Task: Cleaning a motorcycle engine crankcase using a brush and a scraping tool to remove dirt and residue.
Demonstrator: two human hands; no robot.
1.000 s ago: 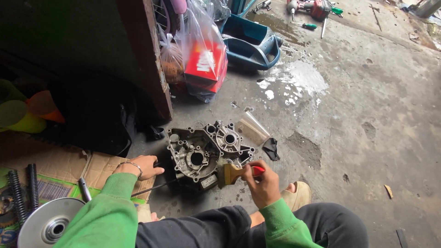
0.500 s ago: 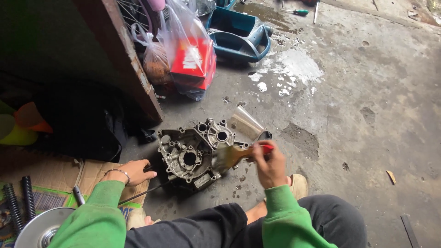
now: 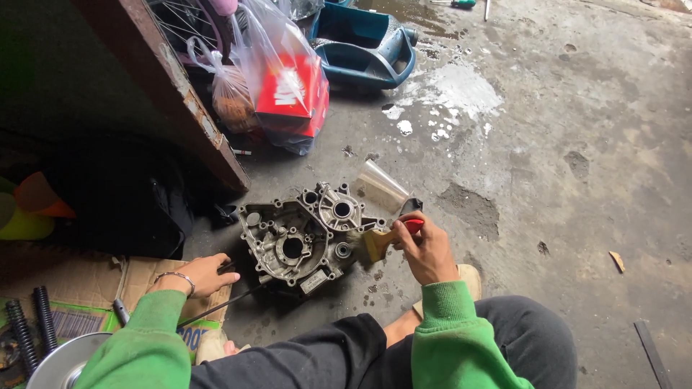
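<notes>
The engine casing (image 3: 303, 236) lies flat on the concrete floor (image 3: 577, 144), open face up, just ahead of the person's knees. The right hand (image 3: 427, 248) is clamped round the red handle of a small paintbrush (image 3: 382, 240), whose bristles touch the casing's right edge; most of the handle is hidden inside the fist. The left hand (image 3: 202, 274) rests at the casing's lower-left corner with fingers curled against its edge. Whether it grips anything cannot be told, as the fingertips are hidden. A thin dark rod (image 3: 223, 306) runs from under that hand toward the sleeve.

Behind the casing's right side lies a clear funnel-shaped piece (image 3: 380, 189), partly masked by the brush hand. Beyond the casing stand a plastic bag with a red box (image 3: 292, 94) and a cut-open blue container (image 3: 364, 47). Left of the casing, flattened cardboard (image 3: 94, 281) carries black coil springs (image 3: 32, 324) and a metal disc (image 3: 61, 364), both cut off by the frame edge. The floor is stained, with a white patch near the container.
</notes>
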